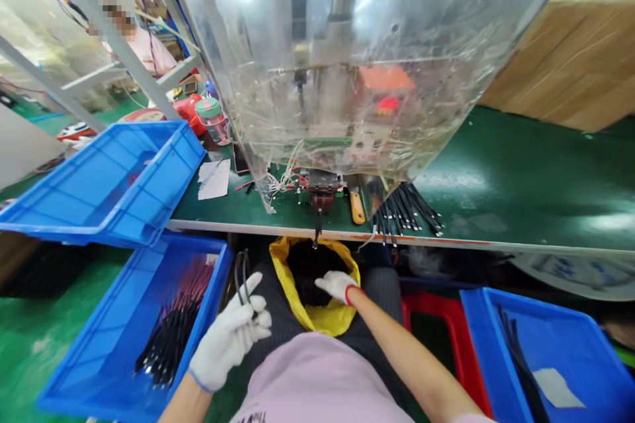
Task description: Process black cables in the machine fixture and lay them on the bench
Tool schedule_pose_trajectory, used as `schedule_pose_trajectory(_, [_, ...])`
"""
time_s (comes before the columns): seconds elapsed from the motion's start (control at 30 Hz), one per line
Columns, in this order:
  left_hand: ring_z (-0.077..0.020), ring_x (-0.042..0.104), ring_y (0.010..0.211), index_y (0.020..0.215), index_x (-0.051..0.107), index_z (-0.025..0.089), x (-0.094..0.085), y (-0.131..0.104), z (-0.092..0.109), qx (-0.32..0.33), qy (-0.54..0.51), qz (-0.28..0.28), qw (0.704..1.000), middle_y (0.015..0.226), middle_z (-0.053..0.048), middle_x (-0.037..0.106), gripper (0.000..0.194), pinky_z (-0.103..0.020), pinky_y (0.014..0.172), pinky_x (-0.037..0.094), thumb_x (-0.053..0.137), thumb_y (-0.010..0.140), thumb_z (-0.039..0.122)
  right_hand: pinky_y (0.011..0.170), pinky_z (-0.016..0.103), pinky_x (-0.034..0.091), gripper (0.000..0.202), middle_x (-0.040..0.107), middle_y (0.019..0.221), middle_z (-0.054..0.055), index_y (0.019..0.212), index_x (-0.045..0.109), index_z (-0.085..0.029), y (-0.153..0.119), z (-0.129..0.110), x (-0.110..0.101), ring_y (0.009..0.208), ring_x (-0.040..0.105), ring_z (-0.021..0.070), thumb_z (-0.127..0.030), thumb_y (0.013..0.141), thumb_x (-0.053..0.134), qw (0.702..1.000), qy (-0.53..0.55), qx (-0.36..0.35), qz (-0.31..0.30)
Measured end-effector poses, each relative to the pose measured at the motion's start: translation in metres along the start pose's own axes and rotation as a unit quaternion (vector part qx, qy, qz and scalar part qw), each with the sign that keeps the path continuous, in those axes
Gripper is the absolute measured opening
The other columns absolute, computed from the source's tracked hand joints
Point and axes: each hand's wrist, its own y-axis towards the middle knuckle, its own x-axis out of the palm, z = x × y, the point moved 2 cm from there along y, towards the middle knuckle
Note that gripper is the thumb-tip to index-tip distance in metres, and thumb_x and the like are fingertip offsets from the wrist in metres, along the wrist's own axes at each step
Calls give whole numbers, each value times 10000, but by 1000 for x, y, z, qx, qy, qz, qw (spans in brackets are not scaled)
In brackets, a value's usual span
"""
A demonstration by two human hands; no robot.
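My left hand [233, 334], in a white glove, is closed around a couple of thin black cables [242, 281] that stand up in a curve above the fingers. It hovers over my lap, left of a yellow bag [284, 277]. My right hand [337, 285], in a white glove with a red cuff, is inside the mouth of that bag. Its fingers are drawn together over dark contents; whatever they grip blends into the black. Above the bag, a small machine fixture [322, 182] sits at the bench edge, with a black piece hanging from it.
A clear plastic shield [307, 106] hangs over the machine. Black cables [409, 208] and a wooden-handled tool [356, 207] lie on the green bench [526, 178]. Blue bins [114, 330] stand left and another blue bin [570, 330] right, near a red stool [446, 317]. A person [149, 49] sits far left.
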Motion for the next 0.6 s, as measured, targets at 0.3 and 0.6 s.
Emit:
schedule_pose_trajectory(0.3, [-23, 247, 388, 1185, 548, 148, 122, 117, 17, 67, 37, -160, 984, 479, 135, 298, 590, -138, 373, 174, 783, 676, 331, 699, 285, 385, 292, 706, 860, 48, 856, 675, -208, -104, -21, -67, 820, 646, 199, -320, 898, 409, 983, -85, -121, 111])
schedule_pose_trajectory(0.6, [-49, 296, 335, 887, 596, 150, 137, 109, 12, 118, 307, -106, 939, 395, 107, 364, 444, -164, 349, 202, 690, 693, 538, 736, 297, 411, 321, 705, 925, 59, 968, 692, -250, -118, -33, -264, 851, 632, 218, -407, 895, 421, 912, -97, -33, 397])
